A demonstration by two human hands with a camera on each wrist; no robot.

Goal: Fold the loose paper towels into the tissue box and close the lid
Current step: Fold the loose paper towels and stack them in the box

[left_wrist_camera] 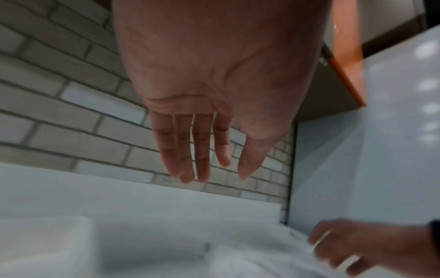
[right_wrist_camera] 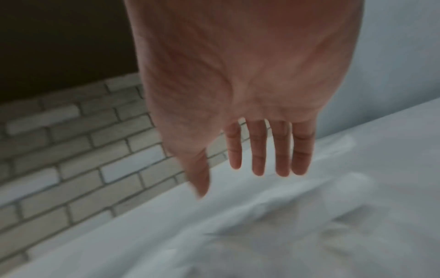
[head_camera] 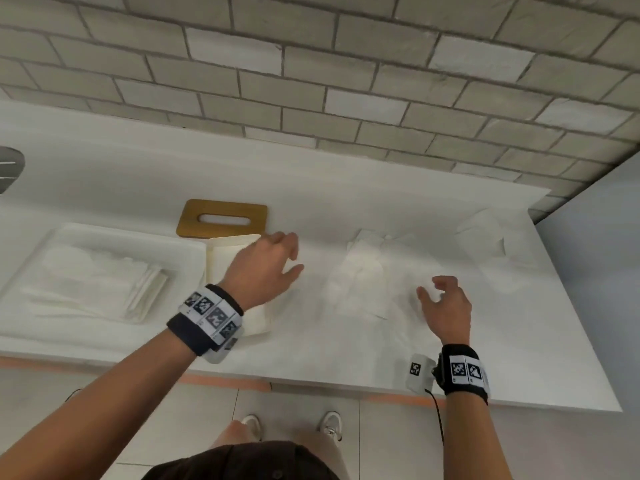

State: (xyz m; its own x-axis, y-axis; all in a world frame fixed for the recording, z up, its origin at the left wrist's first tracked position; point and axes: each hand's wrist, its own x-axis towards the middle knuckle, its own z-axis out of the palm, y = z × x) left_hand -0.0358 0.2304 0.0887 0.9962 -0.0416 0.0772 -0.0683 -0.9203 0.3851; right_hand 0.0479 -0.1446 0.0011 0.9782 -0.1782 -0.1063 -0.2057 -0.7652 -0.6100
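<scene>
Both of my hands hover empty over the white counter (head_camera: pixel 381 358), the left hand (head_camera: pixel 266 268) with fingers spread flat above the open cream tissue box (head_camera: pixel 221 258), the right hand (head_camera: pixel 446 306) loosely curled on nothing. My landmark is that box: just right of it lies the nearest loose paper towel (head_camera: pixel 360 271), crumpled, and farther right, by the counter's end, a second towel (head_camera: pixel 485 237). As I judge it, the step is to gather the near sheet; I would flatten it first, pinch two corners, and fold it to the box's width so it drops in without bunching. Behind the box, touching it, lies the wooden lid (head_camera: pixel 221 220) with its slot, to go on last. Left of the box sits a white tray (head_camera: pixel 194 251) holding a folded stack (head_camera: pixel 138 289). A pale brick wall (head_camera: pixel 346 64) backs the counter.
</scene>
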